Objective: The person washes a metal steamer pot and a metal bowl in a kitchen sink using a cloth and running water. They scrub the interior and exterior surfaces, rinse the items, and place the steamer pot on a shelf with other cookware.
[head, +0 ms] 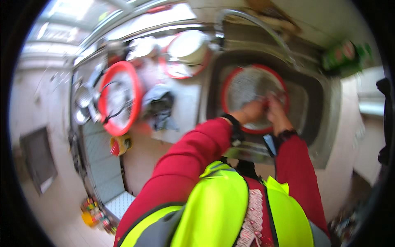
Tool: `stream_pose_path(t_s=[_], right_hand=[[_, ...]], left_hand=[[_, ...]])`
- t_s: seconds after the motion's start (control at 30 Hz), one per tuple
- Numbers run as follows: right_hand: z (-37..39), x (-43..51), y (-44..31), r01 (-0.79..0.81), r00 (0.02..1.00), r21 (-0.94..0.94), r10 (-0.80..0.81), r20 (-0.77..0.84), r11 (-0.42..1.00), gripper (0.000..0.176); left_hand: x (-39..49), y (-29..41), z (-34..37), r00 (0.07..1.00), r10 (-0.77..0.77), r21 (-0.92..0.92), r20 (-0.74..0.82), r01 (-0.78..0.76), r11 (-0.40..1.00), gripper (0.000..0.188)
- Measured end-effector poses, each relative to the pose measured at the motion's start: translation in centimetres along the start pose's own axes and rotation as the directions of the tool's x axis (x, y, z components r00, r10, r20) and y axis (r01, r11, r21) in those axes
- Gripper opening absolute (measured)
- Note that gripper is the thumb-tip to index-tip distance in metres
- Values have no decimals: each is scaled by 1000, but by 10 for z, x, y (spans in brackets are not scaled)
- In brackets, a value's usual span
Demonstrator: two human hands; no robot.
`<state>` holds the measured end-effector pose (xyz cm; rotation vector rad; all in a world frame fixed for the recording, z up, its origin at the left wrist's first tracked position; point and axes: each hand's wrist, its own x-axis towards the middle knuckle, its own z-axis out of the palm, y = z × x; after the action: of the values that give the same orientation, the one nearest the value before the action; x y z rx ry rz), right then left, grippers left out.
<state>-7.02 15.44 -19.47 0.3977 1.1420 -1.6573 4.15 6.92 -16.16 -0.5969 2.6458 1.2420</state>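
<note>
A red-rimmed basin [226,106] sits in the metal sink [314,98], with whitish suds [242,85] in it. Over its near right part, my left hand [254,110] and my right hand [275,111] are close together, fingers pointing inward. Both are smeared by motion. A dark, blurred patch lies just beyond my fingertips; I cannot make out whether it is a held item. The curved faucet [262,24] arches over the sink from the back.
Left on the counter are a tilted red basin [137,95], a grey cloth [162,106] and a stack of white bowls [186,46]. Metal ladles [83,97] hang near the wall. A green bottle [339,57] stands at the sink's back right corner.
</note>
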Motion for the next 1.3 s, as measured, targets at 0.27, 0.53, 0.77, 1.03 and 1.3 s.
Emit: stream_pose_path(t_s=[0.27,0.53,0.77,1.03,1.3], right_hand=[[-21,8,-39,109,994,219,-106,-27,970,37],[-28,40,11,-373,914,-92,349,-205,923,34],[-35,53,24,-213,964,-238,165,-209,948,47],[8,-13,-50,67,987,385,-117,106,920,37],[67,-54,-102,449,885,209,-400,-238,869,47]], left_hand=[[-33,25,-18,834,-214,-427,508,460,778,33],[-44,-25,-8,923,-371,35,-103,376,926,17],[-30,3,-3,951,17,287,310,-110,952,19],[-65,16,-60,853,-114,-575,509,435,693,33],[-80,13,-72,974,12,-104,-226,-36,994,51]])
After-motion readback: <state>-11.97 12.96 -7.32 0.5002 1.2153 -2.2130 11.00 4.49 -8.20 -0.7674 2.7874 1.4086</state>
